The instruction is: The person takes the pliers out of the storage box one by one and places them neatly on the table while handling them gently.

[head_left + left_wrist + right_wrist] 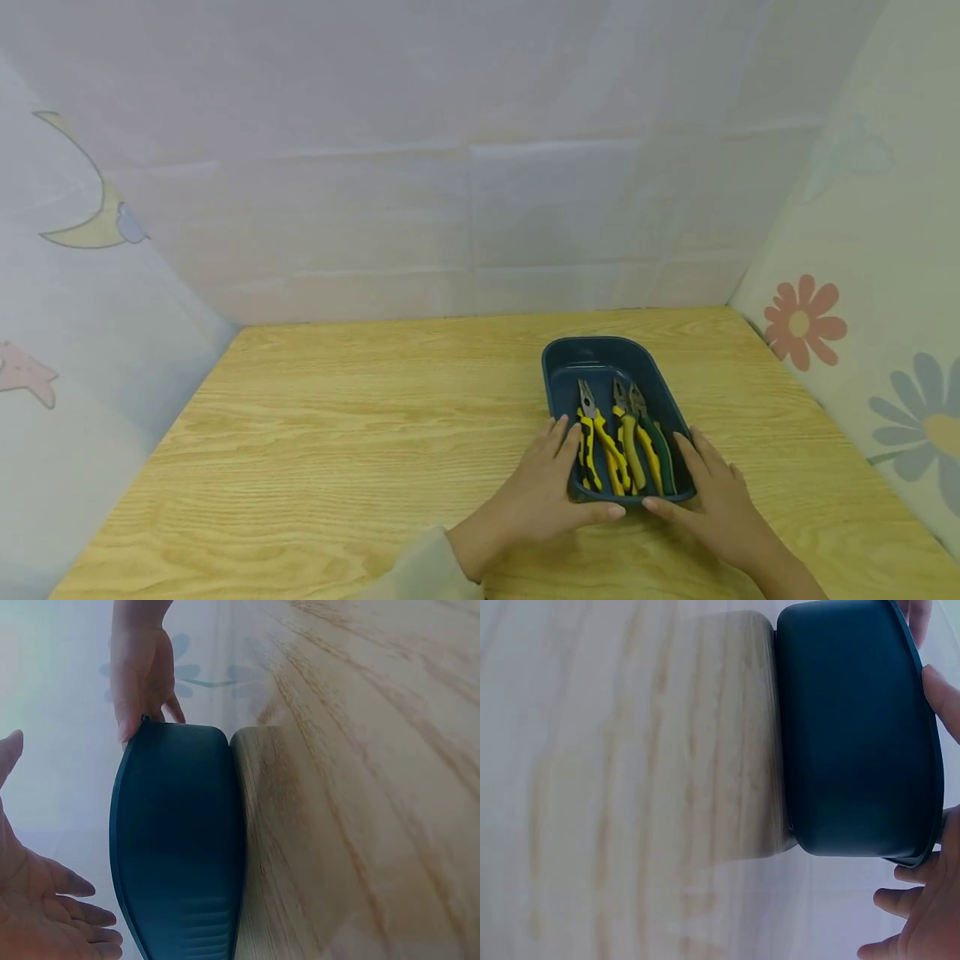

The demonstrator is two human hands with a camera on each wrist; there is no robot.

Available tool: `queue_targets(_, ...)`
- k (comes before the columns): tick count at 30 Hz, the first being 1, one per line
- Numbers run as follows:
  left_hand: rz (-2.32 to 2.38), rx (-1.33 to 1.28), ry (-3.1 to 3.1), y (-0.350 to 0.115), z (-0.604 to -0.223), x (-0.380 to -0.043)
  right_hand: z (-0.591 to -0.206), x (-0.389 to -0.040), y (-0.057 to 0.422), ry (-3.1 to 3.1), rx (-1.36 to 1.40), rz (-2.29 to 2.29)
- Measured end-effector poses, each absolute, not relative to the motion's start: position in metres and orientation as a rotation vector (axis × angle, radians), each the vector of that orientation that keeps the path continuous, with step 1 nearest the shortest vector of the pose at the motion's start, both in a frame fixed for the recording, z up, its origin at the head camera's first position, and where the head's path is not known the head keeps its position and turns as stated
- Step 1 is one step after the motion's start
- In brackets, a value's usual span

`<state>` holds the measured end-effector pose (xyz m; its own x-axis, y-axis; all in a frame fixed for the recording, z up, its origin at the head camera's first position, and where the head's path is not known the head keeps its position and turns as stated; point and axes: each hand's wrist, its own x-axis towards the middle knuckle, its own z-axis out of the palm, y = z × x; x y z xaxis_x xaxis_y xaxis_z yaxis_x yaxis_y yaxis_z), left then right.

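A dark blue plastic tray [600, 351] sits on the wooden table, its short side towards me. Lying in it are long-nose pliers [587, 398] with yellow-and-black handles, combination pliers [619, 397] beside them, and pliers with green handles [658, 454] along the right wall. My left hand [542, 487] is spread at the tray's near left corner, fingers straight by the left rim. In the left wrist view, its fingers stand beside the rim, not curled round it. My right hand [716, 504] is at the near right corner, its thumb touching the near rim and its fingers extended along the right side.
The wooden table [360, 433] stretches left of the tray and behind it. A pale sheet [465, 208] hangs along the table's back edge. Printed sheets with a moon and flowers [802, 323] flank both sides.
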<state>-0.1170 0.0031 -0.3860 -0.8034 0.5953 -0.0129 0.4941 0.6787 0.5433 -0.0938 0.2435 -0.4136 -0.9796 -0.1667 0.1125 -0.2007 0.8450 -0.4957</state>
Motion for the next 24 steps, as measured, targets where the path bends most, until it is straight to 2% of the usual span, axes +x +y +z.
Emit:
queue_targets(11,0.777,0.892,2.644,0.010,-0.383,-0.119,-0.408,-0.096,0.242,-2.993,0.180,1.141)
queue_targets(24,0.747,0.859,2.693,0.016,-0.376,-0.123,-0.408,-0.096,0.242,-2.985,0.101,1.226)
